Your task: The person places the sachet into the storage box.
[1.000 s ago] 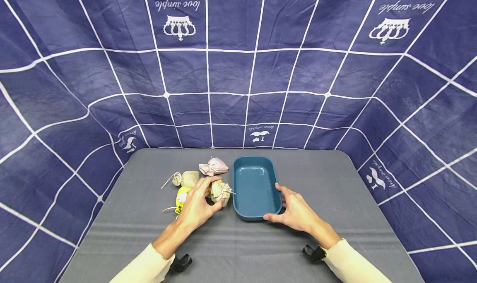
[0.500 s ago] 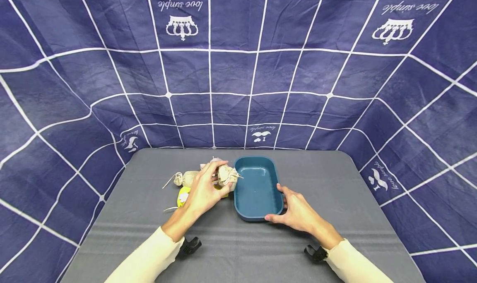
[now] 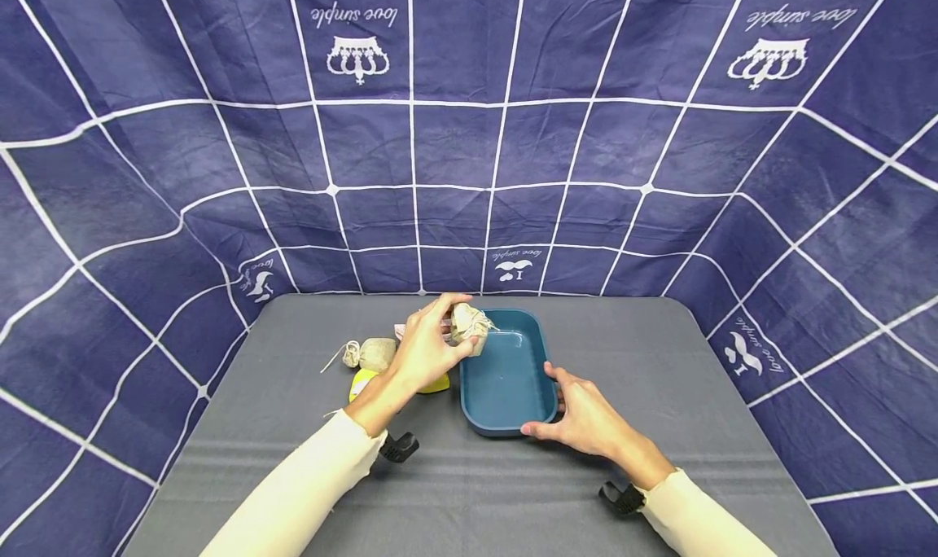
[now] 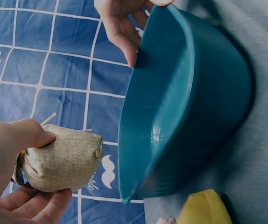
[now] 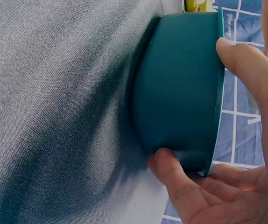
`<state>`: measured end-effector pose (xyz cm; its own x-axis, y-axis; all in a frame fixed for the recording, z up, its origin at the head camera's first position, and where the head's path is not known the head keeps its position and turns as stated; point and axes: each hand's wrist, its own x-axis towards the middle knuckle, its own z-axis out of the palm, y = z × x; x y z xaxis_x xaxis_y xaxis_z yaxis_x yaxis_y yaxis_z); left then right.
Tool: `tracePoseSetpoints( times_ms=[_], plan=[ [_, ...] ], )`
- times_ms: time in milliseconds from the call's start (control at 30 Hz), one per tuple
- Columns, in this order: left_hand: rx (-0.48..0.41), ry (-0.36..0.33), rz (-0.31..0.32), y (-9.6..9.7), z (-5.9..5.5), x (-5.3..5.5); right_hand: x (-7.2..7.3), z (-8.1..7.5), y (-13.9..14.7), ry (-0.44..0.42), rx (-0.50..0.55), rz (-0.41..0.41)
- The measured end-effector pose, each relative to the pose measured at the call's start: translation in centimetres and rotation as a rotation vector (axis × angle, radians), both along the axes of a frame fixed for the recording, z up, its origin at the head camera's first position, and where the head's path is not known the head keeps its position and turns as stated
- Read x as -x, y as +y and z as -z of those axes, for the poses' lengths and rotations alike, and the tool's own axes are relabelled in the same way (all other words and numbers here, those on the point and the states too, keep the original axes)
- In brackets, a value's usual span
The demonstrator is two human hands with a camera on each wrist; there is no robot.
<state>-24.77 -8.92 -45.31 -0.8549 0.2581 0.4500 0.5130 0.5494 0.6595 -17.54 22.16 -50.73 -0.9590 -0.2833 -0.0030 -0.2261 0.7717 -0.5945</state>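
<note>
My left hand (image 3: 422,347) pinches a small beige drawstring pouch (image 3: 470,326) between thumb and fingers. It holds the pouch over the left rim of an empty teal plastic bin (image 3: 506,394). In the left wrist view the burlap pouch (image 4: 68,158) is raised beside the bin's opening (image 4: 162,98). My right hand (image 3: 586,410) grips the bin's near right corner, and in the right wrist view its thumb and fingers (image 5: 176,182) lie around the wall (image 5: 180,88).
Left of the bin lie another beige drawstring pouch (image 3: 377,353), yellow pouches (image 3: 436,384) partly behind the left arm, and a pink pouch (image 3: 400,331) mostly hidden by the left hand. A blue gridded cloth (image 3: 454,150) hangs around the grey table (image 3: 623,337).
My left hand has lifted the beige pouch from among the others and moved it away from me and right, over the bin's left edge. The right hand and bin have stayed in place.
</note>
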Motion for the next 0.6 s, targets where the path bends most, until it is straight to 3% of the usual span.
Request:
tracePoseSetpoints(
  times_ms=[300,600],
  plan=[
    [0.051,-0.023,0.03,2.6,-0.6,1.7,-0.2,0.1,0.6,0.026,-0.031,-0.049],
    [0.101,-0.05,0.062,5.1,-0.3,3.5,-0.2,0.1,0.5,-0.02,0.045,-0.068]
  ],
)
